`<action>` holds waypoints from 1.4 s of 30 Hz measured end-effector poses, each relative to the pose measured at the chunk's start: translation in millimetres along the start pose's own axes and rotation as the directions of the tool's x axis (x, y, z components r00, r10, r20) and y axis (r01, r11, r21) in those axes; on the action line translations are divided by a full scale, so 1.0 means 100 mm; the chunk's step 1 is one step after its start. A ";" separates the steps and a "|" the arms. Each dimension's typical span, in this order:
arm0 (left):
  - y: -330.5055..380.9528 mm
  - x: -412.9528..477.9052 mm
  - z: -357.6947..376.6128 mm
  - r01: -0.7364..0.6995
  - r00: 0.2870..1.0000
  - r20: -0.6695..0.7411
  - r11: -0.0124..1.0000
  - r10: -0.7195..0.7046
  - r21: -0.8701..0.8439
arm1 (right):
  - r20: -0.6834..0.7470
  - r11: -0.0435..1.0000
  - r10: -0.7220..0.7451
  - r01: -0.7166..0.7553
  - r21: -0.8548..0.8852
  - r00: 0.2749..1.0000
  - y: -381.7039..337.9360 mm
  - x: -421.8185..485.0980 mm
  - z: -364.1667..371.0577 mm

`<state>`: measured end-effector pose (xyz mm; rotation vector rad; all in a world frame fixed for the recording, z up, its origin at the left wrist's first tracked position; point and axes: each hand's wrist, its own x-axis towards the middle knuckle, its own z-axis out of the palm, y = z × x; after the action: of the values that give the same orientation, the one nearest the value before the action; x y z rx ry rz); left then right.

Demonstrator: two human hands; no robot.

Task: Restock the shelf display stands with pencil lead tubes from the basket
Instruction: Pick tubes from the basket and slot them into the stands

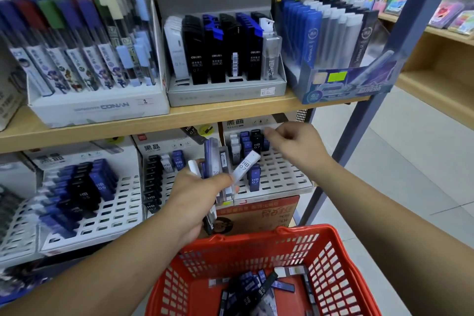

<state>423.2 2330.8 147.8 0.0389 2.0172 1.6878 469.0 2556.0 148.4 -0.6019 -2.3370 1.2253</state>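
Observation:
My left hand (197,195) grips a bundle of pencil lead tubes (218,161), blue, clear and white, fanned upward; a white one marked HB 0.7 (245,165) sticks out to the right. My right hand (295,143) reaches into the white slotted display stand (282,174) on the lower shelf. Its fingertips pinch the top of a blue tube (266,141) in the back row, beside a black tube (256,143). The red basket (341,264) sits below, with several loose tubes (256,287) on its bottom.
Two more slotted stands (164,187) (110,210) hold blue and black tubes to the left. The upper shelf carries three lead display boxes (102,108) (225,92) (341,84). A cardboard box (256,213) stands behind the basket. A blue shelf post (359,123) rises at the right.

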 end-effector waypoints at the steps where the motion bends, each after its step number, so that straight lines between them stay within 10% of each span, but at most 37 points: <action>1: 0.01 -0.01 0.00 0.003 1.000 0.015 1.000 -0.003 -0.010 | 0.097 0.997 0.036 -0.043 0.067 0.995 -0.09 -0.04 -0.04; 7: 0.05 -0.06 -0.02 -0.023 0.998 0.066 1.000 0.024 -0.015 | 0.376 0.936 0.108 -0.222 0.274 0.920 -0.35 -0.19 -0.03; 14: -0.02 0.06 -0.16 0.001 0.990 -0.140 1.000 -0.005 -0.031 | 0.157 0.903 0.118 -0.172 0.393 0.980 -0.40 -0.15 -0.01; 24: -0.04 0.00 -0.20 0.073 0.993 0.091 0.997 -0.071 -0.017 | 0.138 0.993 -0.113 0.115 -0.008 0.984 -0.25 -0.01 0.29; 42: -0.07 0.03 -0.29 0.126 0.990 0.079 0.980 -0.115 -0.155 | 0.238 0.850 -0.324 0.393 -0.352 0.915 -0.18 0.09 0.45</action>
<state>411.0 2303.4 143.4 -0.0776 1.7909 1.7407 433.8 2522.5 142.2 -0.1583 -2.7082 0.6591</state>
